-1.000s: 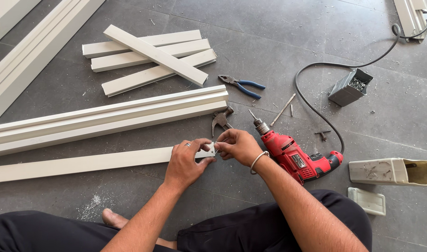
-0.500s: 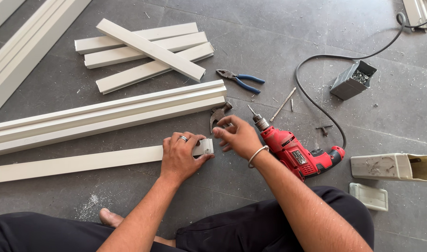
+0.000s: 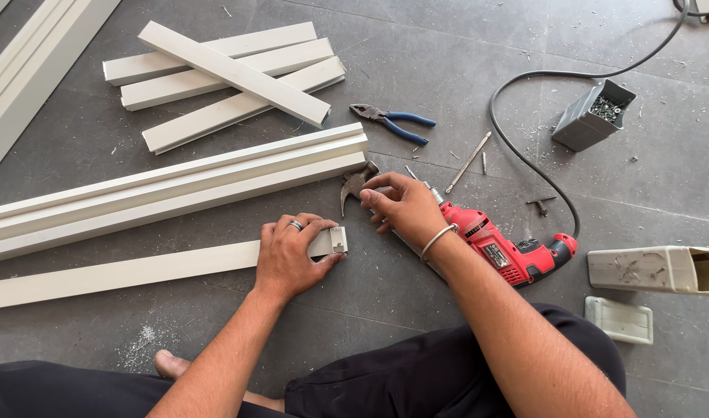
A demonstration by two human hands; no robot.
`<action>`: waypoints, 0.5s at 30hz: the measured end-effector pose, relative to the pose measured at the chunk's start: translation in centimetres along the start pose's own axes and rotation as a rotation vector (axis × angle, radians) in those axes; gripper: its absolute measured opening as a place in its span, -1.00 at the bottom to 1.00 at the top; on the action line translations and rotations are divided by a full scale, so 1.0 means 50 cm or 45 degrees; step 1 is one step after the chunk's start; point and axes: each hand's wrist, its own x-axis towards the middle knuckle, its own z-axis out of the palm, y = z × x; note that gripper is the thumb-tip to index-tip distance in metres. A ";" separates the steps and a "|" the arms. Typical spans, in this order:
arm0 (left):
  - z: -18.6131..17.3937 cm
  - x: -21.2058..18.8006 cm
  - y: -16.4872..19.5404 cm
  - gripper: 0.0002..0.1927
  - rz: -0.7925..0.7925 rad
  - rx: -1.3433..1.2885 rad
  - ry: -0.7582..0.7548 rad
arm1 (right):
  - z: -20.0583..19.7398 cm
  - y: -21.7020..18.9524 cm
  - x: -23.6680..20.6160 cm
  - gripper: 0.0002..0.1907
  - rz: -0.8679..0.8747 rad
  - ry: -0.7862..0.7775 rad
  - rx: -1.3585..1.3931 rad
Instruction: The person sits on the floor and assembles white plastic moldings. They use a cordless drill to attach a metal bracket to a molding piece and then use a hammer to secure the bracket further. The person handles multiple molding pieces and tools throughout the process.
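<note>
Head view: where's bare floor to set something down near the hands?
Free: grey floor between the left hand and right forearm; also between the blue-handled pliers and the grey screw box. Crowded: right hand over the hammer head, against the red drill and long white profiles.

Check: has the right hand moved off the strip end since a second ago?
Yes. The right hand left the white strip end, shifting up-right toward the hammer and red drill.
</note>
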 end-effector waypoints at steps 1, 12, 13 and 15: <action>0.002 0.001 0.001 -0.45 -0.006 0.008 -0.005 | -0.001 0.000 0.002 -0.66 -0.001 -0.001 -0.019; 0.022 0.007 -0.003 -0.44 0.006 0.064 0.009 | -0.009 -0.002 0.008 -0.67 0.007 0.012 -0.082; 0.024 0.007 -0.004 -0.44 0.005 0.071 0.007 | -0.009 -0.003 0.009 -0.67 0.004 0.014 -0.100; 0.027 0.007 -0.006 -0.44 0.012 0.079 0.013 | -0.010 -0.003 0.010 -0.67 -0.003 0.015 -0.136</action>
